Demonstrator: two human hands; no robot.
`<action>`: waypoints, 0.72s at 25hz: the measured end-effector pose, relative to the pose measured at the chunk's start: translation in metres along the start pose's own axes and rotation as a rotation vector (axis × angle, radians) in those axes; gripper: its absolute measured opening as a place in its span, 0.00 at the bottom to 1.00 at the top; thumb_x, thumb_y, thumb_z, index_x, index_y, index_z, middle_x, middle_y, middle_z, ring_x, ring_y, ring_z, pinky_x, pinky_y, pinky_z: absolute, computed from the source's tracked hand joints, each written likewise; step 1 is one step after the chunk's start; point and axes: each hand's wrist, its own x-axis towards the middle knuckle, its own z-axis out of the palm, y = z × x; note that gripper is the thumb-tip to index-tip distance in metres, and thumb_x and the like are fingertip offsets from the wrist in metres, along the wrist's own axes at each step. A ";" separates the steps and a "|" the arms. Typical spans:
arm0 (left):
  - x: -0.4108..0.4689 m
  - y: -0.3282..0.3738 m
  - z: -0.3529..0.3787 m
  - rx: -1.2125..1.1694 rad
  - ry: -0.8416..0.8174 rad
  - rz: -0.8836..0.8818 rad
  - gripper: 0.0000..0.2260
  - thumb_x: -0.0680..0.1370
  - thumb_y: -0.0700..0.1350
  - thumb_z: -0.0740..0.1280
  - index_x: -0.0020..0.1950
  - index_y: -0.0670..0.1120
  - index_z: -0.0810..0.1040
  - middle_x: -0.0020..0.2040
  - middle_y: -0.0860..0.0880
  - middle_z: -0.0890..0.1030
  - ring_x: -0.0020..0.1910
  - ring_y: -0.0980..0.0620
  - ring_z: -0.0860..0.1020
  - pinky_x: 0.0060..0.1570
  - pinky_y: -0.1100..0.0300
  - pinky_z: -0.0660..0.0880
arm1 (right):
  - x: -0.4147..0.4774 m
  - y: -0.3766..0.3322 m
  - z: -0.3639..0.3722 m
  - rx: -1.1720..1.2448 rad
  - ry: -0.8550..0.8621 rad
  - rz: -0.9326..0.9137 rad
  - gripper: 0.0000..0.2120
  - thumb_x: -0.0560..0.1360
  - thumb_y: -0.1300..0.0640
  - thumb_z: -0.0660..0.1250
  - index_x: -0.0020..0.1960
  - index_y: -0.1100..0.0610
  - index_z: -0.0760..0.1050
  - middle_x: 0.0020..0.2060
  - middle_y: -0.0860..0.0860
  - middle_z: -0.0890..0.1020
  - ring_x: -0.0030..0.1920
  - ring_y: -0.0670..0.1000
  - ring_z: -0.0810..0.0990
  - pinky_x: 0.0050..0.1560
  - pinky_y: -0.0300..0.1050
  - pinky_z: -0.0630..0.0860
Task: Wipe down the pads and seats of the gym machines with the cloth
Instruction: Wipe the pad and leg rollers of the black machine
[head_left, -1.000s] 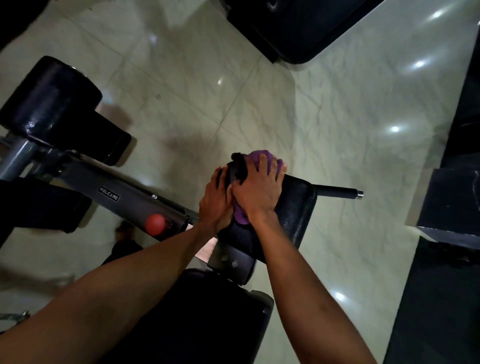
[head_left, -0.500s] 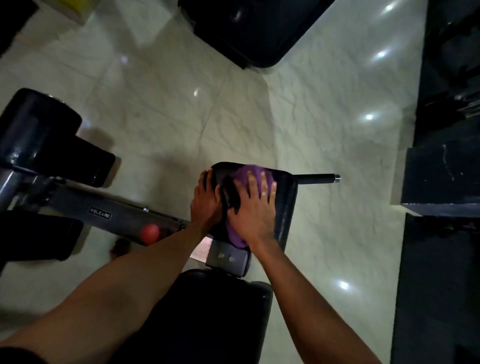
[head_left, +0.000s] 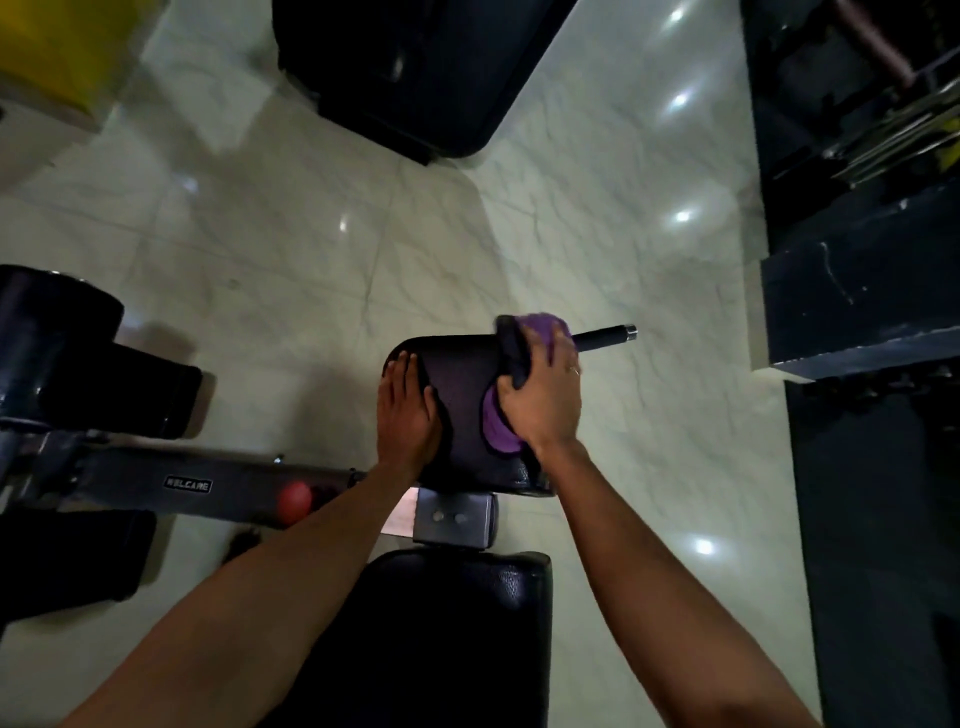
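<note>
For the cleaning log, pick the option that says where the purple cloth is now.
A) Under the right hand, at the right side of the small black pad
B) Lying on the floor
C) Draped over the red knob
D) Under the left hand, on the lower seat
A: the right hand holds the purple cloth against the right side of the small black pad, while the left hand rests bare on its left side.

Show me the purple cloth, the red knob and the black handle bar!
purple cloth (head_left: 500, 432): head view, on its lower bunched fold.
red knob (head_left: 294, 500): head view, middle of the round ball.
handle bar (head_left: 605, 336): head view, middle of its black grip.
</note>
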 end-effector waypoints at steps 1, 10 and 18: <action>-0.002 0.003 0.002 0.005 -0.008 0.002 0.29 0.81 0.52 0.48 0.77 0.37 0.65 0.77 0.38 0.65 0.76 0.38 0.64 0.77 0.47 0.56 | 0.001 0.000 0.002 -0.116 -0.024 -0.122 0.35 0.70 0.46 0.68 0.76 0.48 0.68 0.80 0.56 0.60 0.79 0.64 0.57 0.77 0.64 0.58; 0.005 0.044 0.023 0.081 -0.018 0.307 0.24 0.83 0.48 0.51 0.77 0.44 0.67 0.78 0.44 0.65 0.78 0.44 0.60 0.77 0.46 0.55 | -0.079 0.039 0.004 0.457 -0.009 0.093 0.36 0.76 0.48 0.70 0.80 0.47 0.57 0.80 0.46 0.53 0.80 0.49 0.56 0.75 0.50 0.66; 0.001 0.055 0.037 0.146 0.003 0.298 0.25 0.83 0.52 0.49 0.80 0.47 0.62 0.81 0.48 0.60 0.80 0.49 0.55 0.79 0.49 0.49 | 0.005 0.042 -0.005 0.502 -0.037 0.328 0.36 0.71 0.36 0.65 0.73 0.53 0.66 0.70 0.54 0.71 0.66 0.59 0.75 0.67 0.58 0.73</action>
